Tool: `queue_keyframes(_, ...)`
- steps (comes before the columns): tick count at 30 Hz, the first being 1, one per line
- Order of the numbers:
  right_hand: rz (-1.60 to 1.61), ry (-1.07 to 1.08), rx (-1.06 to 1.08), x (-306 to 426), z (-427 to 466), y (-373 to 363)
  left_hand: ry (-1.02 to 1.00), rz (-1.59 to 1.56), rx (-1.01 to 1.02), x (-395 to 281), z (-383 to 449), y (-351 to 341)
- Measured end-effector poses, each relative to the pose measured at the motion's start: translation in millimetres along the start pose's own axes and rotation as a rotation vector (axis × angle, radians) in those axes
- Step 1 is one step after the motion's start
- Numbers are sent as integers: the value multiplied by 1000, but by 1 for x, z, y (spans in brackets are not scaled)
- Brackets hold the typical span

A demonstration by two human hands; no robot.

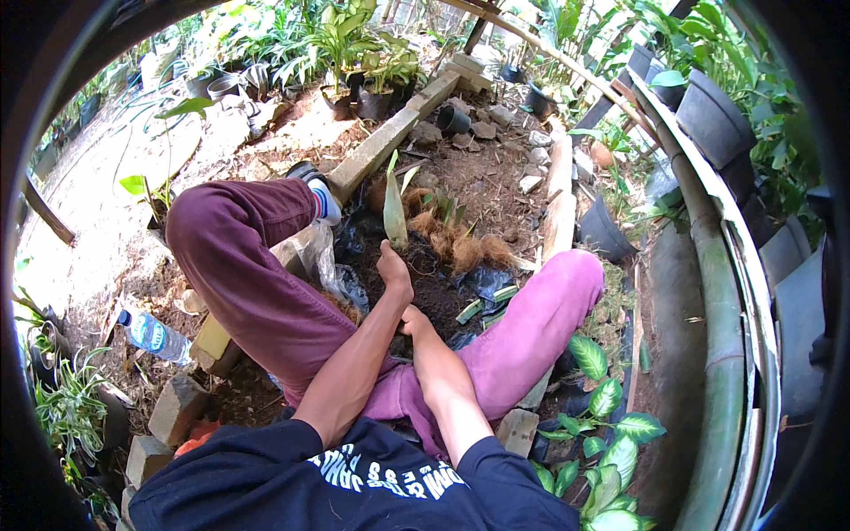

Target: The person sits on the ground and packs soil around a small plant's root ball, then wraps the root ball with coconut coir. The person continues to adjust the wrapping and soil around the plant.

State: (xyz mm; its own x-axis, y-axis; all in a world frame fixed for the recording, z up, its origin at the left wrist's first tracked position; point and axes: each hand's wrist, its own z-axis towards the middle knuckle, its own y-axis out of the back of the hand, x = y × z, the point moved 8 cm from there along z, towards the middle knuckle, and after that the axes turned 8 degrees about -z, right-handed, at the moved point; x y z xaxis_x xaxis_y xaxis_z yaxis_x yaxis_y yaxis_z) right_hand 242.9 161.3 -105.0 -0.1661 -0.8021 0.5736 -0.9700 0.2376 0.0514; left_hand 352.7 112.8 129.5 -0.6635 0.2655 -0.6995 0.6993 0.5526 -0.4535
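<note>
My left hand (393, 269) is closed at the base of a plant with a broad, upright green leaf (394, 216); its thumb lies against the leaf's foot and its fingers are mostly hidden. Thin dark roots (422, 255) show just right of the leaf. Close behind my left wrist, my right hand (413, 320) is low over the dark soil (435, 299); its fingers are hidden, so what it holds cannot be told. Brown fibrous clumps, like coconut husk (468, 249), lie beyond the roots. Black plastic (490, 282) and green cut pieces (488, 304) lie to the right.
My bent legs flank the soil. A concrete edging (378, 149) runs beyond my left foot, with potted plants behind. A water bottle (156, 337) lies at left. At right are a tilted black pot (604, 229), variegated plants (621, 458) and a long bamboo pole (724, 332).
</note>
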Motion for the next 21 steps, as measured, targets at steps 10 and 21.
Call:
queue_keyframes(10, 852, 566, 298, 132, -60, 17, -6, -99, 86, 1, 10, -15)
queue_keyframes(21, 561, 954, -728, 191, -244, 78, -180, 239, 358, -14, -43, -59)
